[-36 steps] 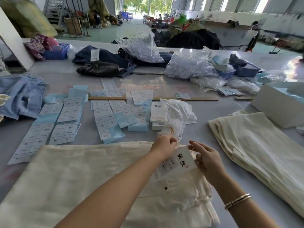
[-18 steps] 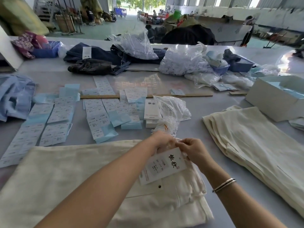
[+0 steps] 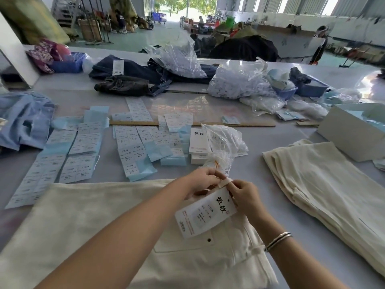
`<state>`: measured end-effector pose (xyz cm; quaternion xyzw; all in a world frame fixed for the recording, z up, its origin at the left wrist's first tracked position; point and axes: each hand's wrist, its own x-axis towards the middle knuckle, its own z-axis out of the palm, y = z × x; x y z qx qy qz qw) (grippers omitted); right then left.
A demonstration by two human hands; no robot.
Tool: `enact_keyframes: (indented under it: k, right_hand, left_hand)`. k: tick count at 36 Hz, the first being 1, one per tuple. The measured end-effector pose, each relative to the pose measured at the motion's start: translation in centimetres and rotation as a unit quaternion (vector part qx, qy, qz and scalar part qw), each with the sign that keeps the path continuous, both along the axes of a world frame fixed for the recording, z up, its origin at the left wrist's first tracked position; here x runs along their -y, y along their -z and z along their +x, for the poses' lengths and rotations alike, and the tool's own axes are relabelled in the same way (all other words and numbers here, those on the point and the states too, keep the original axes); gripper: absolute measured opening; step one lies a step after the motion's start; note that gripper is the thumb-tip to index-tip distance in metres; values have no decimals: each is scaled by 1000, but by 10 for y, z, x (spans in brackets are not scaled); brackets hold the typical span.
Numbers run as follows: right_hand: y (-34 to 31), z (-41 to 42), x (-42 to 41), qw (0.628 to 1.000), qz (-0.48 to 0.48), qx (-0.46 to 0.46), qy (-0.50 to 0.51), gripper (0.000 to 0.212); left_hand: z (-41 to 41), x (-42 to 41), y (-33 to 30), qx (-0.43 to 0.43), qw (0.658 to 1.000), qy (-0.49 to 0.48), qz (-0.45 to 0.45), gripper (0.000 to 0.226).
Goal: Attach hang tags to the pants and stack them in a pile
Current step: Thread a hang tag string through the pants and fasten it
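Both hands meet over the waistband end of a pair of cream pants (image 3: 104, 222) spread flat on the grey counter (image 3: 256, 163) right in front of the person. The left hand (image 3: 201, 181) has a narrow grip, its fingers curled and pinching a small cream strip (image 3: 226, 182) at the top of a white hang tag (image 3: 205, 212). The right hand (image 3: 244, 197), a metal bangle (image 3: 278, 240) on its wrist, pinches the other end of the same strip with thumb and forefinger, so both grips are closed on it. The tag hangs tilted below the fingers, printed face up, over the pants near a dark button (image 3: 209, 240).

To the right, well apart from the hands, lies a pile of folded cream pants (image 3: 325, 184). Just beyond the hands sit a crumpled clear plastic bag (image 3: 224, 142) and a stack of white hang tags (image 3: 196, 141). Sheets of printed size stickers (image 3: 83, 142) on pale blue backing cover the counter to the left, and a long wooden ruler (image 3: 250, 123) lies behind them. Farther back are dark jeans (image 3: 129, 74), bags of white fasteners (image 3: 235, 84), blue baskets (image 3: 66, 64) and a white box (image 3: 354, 128) at the right edge. Behind the counter opens a large workshop hall with a bright doorway
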<state>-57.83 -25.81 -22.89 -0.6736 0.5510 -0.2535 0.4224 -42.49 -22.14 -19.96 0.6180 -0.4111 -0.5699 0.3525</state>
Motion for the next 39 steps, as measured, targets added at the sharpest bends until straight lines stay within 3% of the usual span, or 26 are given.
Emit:
enact_keyframes:
  k: [6,12,18,31,39]
  right_hand:
    - [6,-2,-2,999,-27,37,4,28]
    - [7,-2,-2,998,-34,58,2,27]
    - [8,-2,-5,996,-51,76,3,24]
    - [-1,-5,-5,992,-123,-2,-27,31]
    - [3,-2,-5,996,-85,23,-23,30]
  left_hand:
    - [-1,3,1,70,994,13,-89,24]
    - [3,0,-3,59,993,31,-98,28]
    - [2,2,7,203,966,27,-157,20]
    - [5,1,1,113,988,46,-96,20]
    - [9,-1,-11,79,991,103,-43,8]
